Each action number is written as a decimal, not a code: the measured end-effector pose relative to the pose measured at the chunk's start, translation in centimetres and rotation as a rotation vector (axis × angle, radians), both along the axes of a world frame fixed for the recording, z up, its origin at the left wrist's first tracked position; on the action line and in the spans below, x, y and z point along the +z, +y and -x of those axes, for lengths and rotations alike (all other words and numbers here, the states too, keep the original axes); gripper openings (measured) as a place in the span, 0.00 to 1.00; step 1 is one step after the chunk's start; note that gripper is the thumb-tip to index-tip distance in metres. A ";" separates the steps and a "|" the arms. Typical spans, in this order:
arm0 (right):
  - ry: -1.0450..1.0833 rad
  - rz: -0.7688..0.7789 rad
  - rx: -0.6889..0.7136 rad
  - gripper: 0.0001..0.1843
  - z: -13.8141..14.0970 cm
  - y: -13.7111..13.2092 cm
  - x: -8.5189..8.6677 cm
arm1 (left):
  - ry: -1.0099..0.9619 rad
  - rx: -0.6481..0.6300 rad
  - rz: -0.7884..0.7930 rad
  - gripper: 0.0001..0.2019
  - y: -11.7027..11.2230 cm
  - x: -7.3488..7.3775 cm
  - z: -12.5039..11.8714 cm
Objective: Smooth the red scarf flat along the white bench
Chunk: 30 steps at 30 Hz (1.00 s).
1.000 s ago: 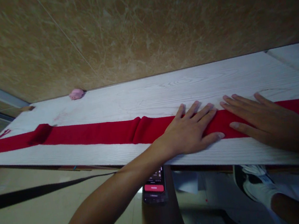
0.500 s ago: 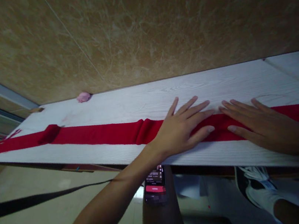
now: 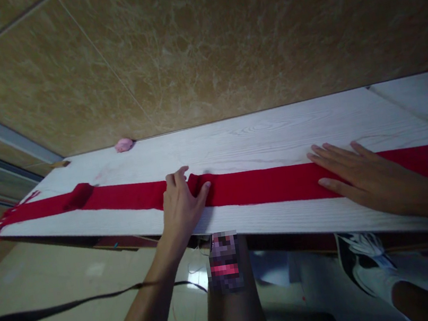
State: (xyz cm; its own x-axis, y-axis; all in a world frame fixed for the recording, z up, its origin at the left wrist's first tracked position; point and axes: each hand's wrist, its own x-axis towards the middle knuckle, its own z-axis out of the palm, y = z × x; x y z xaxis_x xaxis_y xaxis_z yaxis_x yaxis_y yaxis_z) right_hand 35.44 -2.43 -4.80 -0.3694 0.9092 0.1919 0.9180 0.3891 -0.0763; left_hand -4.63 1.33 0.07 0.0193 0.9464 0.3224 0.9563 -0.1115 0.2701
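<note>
A long red scarf (image 3: 266, 185) with a fringe at its left end lies stretched along a white wood-grain board (image 3: 236, 146). My left hand (image 3: 180, 200) rests on it left of the middle, fingers bent and thumb spread apart, with a raised fold of the cloth between them. Farther right, my right hand (image 3: 365, 175) lies flat across the scarf, palm down with fingers extended. Another raised fold (image 3: 78, 196) stands in the cloth near the fringed end. The scarf's right end runs out of view.
A small pink object (image 3: 123, 144) sits against the tiled wall (image 3: 240, 44) behind the board. A phone (image 3: 225, 263), partly blurred out, rests on my leg below the front edge. A dark strap (image 3: 78, 304) crosses the lower left. A shoe (image 3: 368, 266) shows beneath the board.
My left hand has moved left along the scarf, from beside my right hand to the middle fold, and its fingers have bent. The right hand stays nearly in place.
</note>
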 end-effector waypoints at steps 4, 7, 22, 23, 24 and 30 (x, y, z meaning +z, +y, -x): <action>0.009 -0.012 0.002 0.35 -0.1 0.0 -0.3 | 0.100 0.044 0.068 0.23 -0.2 0.4 0.8; 0.033 -0.021 0.012 0.35 -0.4 0.1 -0.8 | 0.091 0.045 0.140 0.19 0.0 0.6 1.5; 0.043 0.018 0.025 0.36 -1.2 0.1 -0.9 | -0.530 -0.098 0.262 0.21 2.2 1.4 5.8; 0.040 0.023 0.024 0.36 -1.4 0.1 -0.9 | -0.544 -0.093 0.271 0.21 2.2 1.4 5.9; 0.037 0.027 0.021 0.36 -1.7 0.0 -0.9 | -0.556 -0.087 0.282 0.21 2.2 1.5 6.0; 0.018 0.037 -0.077 0.36 -3.4 -0.6 -0.6 | -0.532 0.001 0.297 0.19 1.9 3.2 6.5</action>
State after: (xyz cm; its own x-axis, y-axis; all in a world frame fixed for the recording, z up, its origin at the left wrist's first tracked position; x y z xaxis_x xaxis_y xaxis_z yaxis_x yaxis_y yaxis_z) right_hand 38.86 -3.08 -5.43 -0.2952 0.9413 0.1637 0.9433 0.3144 -0.1062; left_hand -11.10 3.23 3.25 -0.0727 0.9973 0.0103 0.6819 0.0422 0.7302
